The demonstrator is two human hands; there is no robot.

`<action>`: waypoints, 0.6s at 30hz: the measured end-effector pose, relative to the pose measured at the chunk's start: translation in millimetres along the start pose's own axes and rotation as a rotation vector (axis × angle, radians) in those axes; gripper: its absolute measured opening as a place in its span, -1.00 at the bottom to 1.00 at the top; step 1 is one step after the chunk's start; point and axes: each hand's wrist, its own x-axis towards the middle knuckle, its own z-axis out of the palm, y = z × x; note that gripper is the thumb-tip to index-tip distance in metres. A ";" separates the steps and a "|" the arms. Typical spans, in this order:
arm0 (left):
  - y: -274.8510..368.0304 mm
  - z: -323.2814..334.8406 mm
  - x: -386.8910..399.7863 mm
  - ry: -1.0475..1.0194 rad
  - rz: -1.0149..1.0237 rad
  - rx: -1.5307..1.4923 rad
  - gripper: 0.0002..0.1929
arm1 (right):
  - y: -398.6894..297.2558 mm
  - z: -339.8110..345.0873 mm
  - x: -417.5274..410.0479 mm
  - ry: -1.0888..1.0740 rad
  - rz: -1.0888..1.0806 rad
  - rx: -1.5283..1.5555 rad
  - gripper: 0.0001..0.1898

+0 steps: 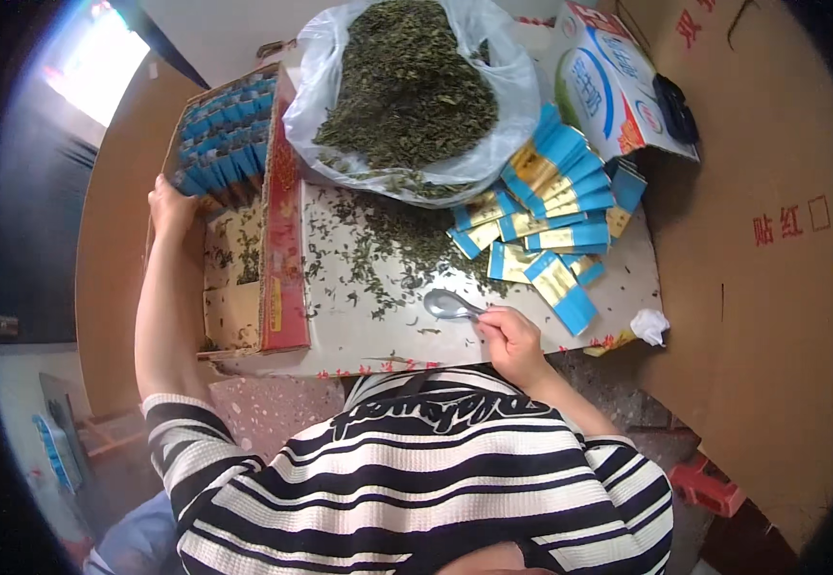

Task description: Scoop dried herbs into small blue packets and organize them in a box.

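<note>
My right hand (513,345) grips the handle of a metal spoon (449,305), whose bowl is over the white board (344,330) near its front edge. My left hand (174,207) reaches into an open cardboard box (286,251) at the left, at the front of rows of upright blue packets (226,144); whether it holds one is hidden. A clear plastic bag (513,93) heaped with dried green leaves (416,86) stands behind the board's middle. To its right lies a fanned pile of blue and gold packets (557,180). Loose leaf bits (380,244) are scattered on the board.
A printed carton (603,86) with a black object (675,108) on it stands at the back right. Crumpled white tissue (650,327) lies at the board's right corner. Large cardboard sheets (761,302) flank the right side. A red object (708,489) is low at the right.
</note>
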 end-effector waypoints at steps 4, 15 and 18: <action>0.5 -18.3 3.0 0.097 0.048 0.004 -0.30 | -2.1 -5.5 -6.2 0.012 -0.003 0.017 -0.88; 240.9 -99.2 -208.3 -0.478 1.260 -0.500 -0.55 | 4.3 -3.6 -19.1 0.032 -0.040 0.045 -0.88; 281.5 -64.0 -270.3 -0.626 1.536 -0.405 -0.65 | 5.9 0.8 -24.0 0.039 -0.084 0.042 -0.87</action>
